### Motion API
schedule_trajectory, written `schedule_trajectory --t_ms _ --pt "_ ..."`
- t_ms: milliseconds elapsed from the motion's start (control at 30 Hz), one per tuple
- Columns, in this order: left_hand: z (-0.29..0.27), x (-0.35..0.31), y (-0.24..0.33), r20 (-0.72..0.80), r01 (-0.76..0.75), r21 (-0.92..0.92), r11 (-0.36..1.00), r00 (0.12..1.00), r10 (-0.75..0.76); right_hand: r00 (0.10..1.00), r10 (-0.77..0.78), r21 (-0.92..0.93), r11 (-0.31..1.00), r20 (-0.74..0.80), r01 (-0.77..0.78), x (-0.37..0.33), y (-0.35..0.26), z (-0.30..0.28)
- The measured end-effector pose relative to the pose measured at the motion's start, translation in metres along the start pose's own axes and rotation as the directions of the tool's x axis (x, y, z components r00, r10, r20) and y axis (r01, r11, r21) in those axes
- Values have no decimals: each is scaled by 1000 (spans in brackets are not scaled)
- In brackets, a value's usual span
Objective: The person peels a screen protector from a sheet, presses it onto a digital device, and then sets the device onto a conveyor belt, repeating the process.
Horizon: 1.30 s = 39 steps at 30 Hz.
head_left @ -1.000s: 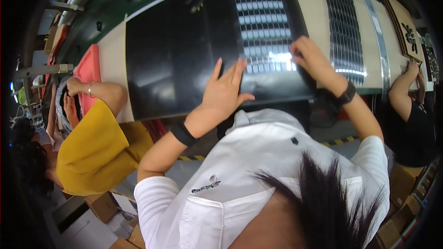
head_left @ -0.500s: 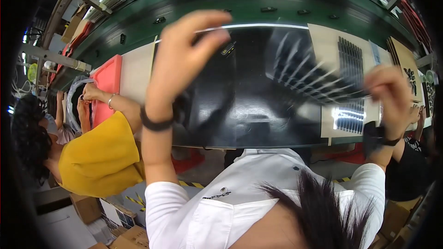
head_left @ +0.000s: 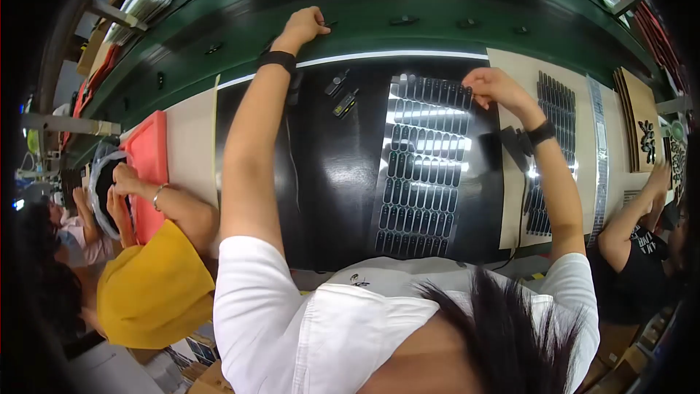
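Note:
My left hand (head_left: 303,28) reaches far over onto the green belt, its fingers closed around a small black device (head_left: 329,25) that is mostly hidden by them. On the black mat (head_left: 332,190) lies a clear sheet of dark oval stickers (head_left: 423,168) in several rows. My right hand (head_left: 500,90) pinches that sheet at its upper right corner. Two small black devices, one with a yellowish mark (head_left: 345,104) and another just beyond it (head_left: 337,83), rest on the mat left of the sheet.
Several black devices (head_left: 403,20) sit spaced along the green belt (head_left: 364,0). At right, more dark sticker sheets (head_left: 558,124) lie on a beige board. A red tray (head_left: 152,147) stands at left, beside a co-worker in yellow (head_left: 157,277). Another person's arm (head_left: 627,222) is at right.
The sticker sheet, blurred in the air before, now lies on the mat. My right hand has come inward with it. My left hand has moved farther out onto the belt and closed.

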<state>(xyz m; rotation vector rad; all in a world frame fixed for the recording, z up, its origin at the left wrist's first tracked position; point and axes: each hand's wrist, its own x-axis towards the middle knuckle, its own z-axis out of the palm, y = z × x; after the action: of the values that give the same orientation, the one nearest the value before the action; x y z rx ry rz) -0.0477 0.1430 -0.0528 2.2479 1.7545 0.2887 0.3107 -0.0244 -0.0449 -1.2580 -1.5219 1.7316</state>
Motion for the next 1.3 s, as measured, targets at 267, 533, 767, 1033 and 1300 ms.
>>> schedule_trajectory --t_ms 267,533,767,1033,1300 --pt "34 -11 95 119 -386 -1 923 916 383 997 75 -33 997 -4 -75 34 22 -40" --pt "58 -45 187 -114 -686 -248 684 722 682 998 61 9 998 -21 -61 40 37 -51" --pt "102 -45 213 -44 -703 -202 682 702 710 998 65 13 998 -13 -65 45 41 -50" --pt "87 -78 218 -288 -779 -117 616 620 730 999 -40 -254 966 -2 38 64 47 -61" --pt "-19 -124 176 -299 -216 -730 648 954 -20 871 -473 -910 291 131 295 173 -49 -36"
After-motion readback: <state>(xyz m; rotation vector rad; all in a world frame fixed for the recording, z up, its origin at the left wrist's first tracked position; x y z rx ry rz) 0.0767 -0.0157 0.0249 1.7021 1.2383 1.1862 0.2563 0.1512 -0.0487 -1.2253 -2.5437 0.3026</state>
